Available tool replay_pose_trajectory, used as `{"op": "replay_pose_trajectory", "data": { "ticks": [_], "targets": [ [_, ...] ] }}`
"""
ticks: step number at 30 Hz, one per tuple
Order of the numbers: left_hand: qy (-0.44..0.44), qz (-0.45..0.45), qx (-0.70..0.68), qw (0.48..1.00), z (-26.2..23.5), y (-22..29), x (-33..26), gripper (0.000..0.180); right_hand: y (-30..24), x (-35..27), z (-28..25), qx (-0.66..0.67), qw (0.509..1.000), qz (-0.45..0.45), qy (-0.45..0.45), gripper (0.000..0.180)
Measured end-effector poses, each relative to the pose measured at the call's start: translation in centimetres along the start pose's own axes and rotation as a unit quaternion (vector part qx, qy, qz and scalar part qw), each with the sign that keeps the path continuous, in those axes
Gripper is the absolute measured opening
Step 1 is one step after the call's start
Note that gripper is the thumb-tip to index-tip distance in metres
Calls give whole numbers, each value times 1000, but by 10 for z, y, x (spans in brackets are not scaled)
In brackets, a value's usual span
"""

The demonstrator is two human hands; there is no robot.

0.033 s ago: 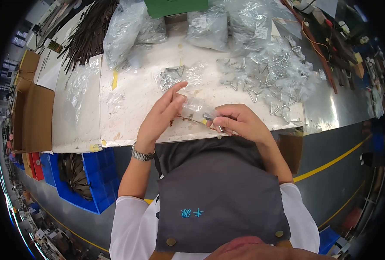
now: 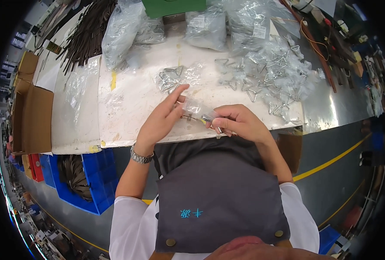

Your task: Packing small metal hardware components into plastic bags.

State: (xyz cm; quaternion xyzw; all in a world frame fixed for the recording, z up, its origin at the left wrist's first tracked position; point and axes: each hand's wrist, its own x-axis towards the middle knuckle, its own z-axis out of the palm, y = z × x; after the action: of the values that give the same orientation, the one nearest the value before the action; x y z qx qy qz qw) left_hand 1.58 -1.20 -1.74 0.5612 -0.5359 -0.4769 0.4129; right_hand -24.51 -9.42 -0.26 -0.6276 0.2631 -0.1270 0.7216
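A small clear plastic bag [image 2: 193, 107] spans the gap between my hands, just above the table's front edge. My right hand [image 2: 238, 123] pinches its right end between thumb and fingers. A short shiny metal piece [image 2: 220, 129] shows at those fingertips; its full shape is hidden. At the bag's left end is my left hand [image 2: 160, 121], its index finger stretched out and its thumb apart from the fingers. Beyond the hands lies a small group of wire triangle rings [image 2: 170, 78]. A larger pile of bagged triangle rings [image 2: 270, 78] spreads to the right.
Full plastic bags [image 2: 205, 28] line the back beside a green box [image 2: 173, 6]. Dark strips [image 2: 86, 34] lie at the back left. An open cardboard box [image 2: 36, 117] stands at the left edge. Below it, a blue bin [image 2: 99, 182] holds coiled dark strips.
My left thumb has shifted down, away from the index finger and the bag's upper edge. My right hand keeps its pinch in nearly the same place.
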Motion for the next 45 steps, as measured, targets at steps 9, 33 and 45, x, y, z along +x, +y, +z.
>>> {"op": "replay_pose_trajectory", "data": {
  "ticks": [9,33,45],
  "targets": [
    [-65,102,249,961,30,44,-26,57,22,1,-1,52,999,4,15,24],
    [-5,95,145,985,60,-9,10,24,49,10,24,-32,973,-130,189,30],
    [132,125,369,911,-41,8,18,37,-1,23,-103,-332,748,-261,512,47]
  ]
}}
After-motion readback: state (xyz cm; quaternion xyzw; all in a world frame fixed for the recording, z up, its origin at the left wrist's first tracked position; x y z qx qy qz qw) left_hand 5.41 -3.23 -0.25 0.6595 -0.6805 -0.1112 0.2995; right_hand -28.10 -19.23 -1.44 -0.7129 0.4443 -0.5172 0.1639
